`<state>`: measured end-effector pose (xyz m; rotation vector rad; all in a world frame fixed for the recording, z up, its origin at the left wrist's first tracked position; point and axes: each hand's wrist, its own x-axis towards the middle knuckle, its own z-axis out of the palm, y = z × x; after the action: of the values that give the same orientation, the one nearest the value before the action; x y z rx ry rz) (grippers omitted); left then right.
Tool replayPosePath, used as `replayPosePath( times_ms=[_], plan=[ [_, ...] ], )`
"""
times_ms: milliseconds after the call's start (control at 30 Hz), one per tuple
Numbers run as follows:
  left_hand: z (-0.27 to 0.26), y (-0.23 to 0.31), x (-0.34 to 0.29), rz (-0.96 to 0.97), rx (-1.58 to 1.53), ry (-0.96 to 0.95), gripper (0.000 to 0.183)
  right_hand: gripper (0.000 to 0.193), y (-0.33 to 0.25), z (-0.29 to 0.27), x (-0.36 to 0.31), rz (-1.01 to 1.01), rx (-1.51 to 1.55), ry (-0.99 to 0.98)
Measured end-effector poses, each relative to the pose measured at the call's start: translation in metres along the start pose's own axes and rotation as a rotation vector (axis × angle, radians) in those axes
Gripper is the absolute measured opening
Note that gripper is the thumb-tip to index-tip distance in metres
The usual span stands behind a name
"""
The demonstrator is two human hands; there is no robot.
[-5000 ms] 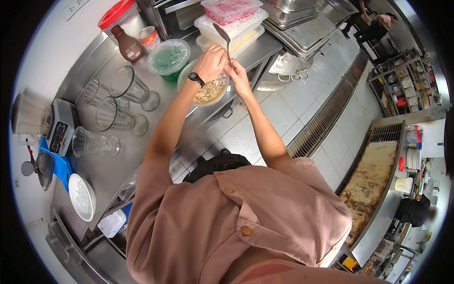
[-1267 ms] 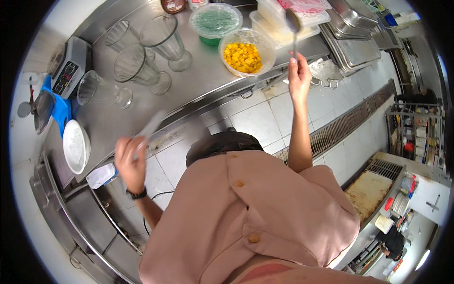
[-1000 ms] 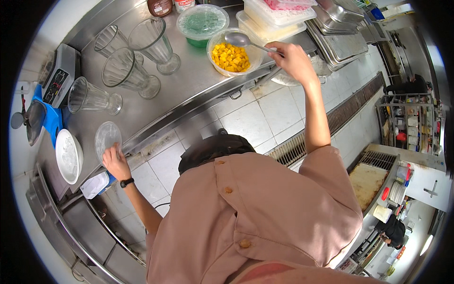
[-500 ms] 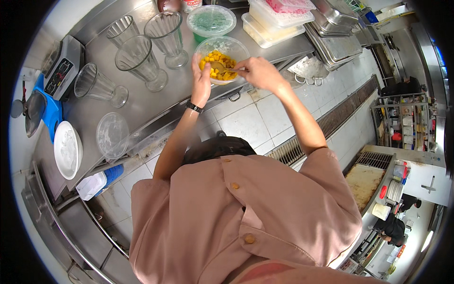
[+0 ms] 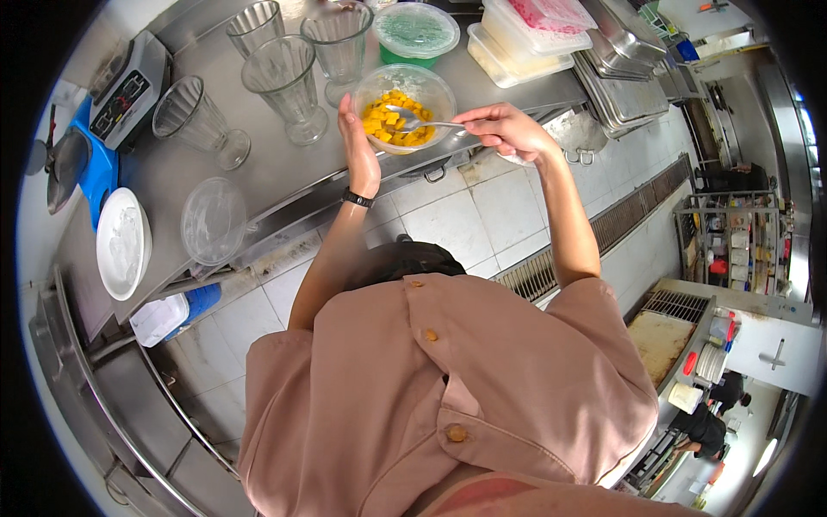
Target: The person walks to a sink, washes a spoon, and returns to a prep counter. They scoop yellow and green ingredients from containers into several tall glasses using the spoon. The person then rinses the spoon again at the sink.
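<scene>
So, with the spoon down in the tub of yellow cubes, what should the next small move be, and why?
Probably a gentle, level lift of the metal spoon by the right hand: its bowl sits among the diced yellow fruit, and the left hand is at the clear round tub's left side, apparently placed to steady it.

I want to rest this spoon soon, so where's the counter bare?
The steel counter is bare between the loose clear lid, the glasses and your left hand. Farther back it's crowded with glasses, green tub and stacked containers.
</scene>
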<state>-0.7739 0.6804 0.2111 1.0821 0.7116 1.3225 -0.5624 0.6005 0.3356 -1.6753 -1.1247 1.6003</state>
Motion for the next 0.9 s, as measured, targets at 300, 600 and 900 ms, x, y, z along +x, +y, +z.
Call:
replayPosePath(
  times_ms=[300,600,900],
  plan=[
    [-0.005,0.004,-0.012,-0.008,-0.017,-0.068,0.068,0.027,-0.070,-0.010,-0.030,-0.289,-0.056,0.164],
    [-0.003,0.008,-0.020,0.135,0.128,-0.191,0.116,0.024,-0.120,0.048,-0.009,-0.805,-0.953,0.759],
    [-0.009,-0.012,-0.014,0.260,0.240,-0.230,0.134,0.023,-0.063,0.020,-0.017,-0.337,-1.160,0.518]
  ],
)
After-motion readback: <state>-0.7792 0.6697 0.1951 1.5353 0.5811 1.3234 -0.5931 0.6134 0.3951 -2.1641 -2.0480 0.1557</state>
